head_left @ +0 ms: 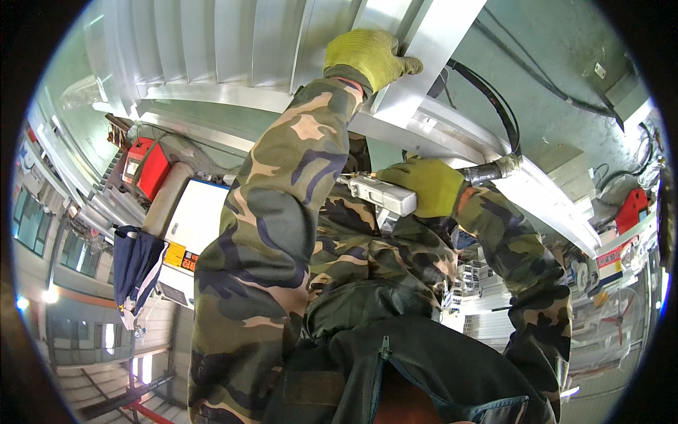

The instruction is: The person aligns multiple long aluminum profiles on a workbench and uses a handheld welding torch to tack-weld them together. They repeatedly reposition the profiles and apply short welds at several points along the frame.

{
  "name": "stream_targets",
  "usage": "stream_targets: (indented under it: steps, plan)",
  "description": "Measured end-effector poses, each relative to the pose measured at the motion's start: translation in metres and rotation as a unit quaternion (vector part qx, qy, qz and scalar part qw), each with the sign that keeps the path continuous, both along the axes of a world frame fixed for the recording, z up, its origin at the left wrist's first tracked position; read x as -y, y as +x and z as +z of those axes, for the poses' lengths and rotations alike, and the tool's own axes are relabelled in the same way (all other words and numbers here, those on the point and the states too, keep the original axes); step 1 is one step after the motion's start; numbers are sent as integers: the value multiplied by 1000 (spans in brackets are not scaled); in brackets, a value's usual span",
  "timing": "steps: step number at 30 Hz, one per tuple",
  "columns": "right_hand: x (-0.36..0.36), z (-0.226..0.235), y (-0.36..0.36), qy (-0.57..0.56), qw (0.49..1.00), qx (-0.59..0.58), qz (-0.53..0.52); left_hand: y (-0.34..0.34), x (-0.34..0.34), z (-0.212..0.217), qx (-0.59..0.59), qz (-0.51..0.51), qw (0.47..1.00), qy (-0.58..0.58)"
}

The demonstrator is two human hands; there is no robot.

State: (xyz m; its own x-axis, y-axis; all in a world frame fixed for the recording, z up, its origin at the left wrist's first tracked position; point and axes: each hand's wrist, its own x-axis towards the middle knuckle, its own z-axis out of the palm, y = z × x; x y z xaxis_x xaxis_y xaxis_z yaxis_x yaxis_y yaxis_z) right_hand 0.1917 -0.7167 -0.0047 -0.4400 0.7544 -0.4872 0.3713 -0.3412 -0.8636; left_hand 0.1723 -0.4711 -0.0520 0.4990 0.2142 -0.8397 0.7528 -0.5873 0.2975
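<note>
My left hand (pixel 364 58), in a yellow-green glove, reaches far forward onto a silvery metal panel (pixel 236 42) with several parallel ribs. Its fingers curl down over the metal beside a broad flat bar (pixel 441 35), and its thumb points right across that bar; the fingertips are hidden. Closer to my body, my right hand (pixel 431 185), gloved alike, is closed round a grey boxy hand-held tool (pixel 385 194). A thick black cable (pixel 487 172) comes out beside that hand. The tool's front end, near my left sleeve, is hard to make out.
A long metal rail (pixel 537 201) slants down to the right. Black hoses (pixel 505 106) loop over the green floor (pixel 558 49). Left of me are a red machine (pixel 148 168), a white board (pixel 194 215) and hanging dark-blue cloth (pixel 136 265). A fan (pixel 621 318) stands at the right.
</note>
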Motion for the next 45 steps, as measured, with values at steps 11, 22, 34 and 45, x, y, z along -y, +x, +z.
stream_targets:
  steps: [11,22,34,45]
  plan:
    - [20,35,93,28,983,-52,-172,-10,-3,-6,21,-6,1000,20]
    - [19,4,132,-16,974,-73,-212,-6,-8,-3,-1,-6,1000,3]
    - [17,-5,141,-37,976,-68,-204,-10,-6,-9,12,-3,999,33]
    - [19,-12,141,-10,976,-67,-207,-9,-5,-8,31,-6,999,45]
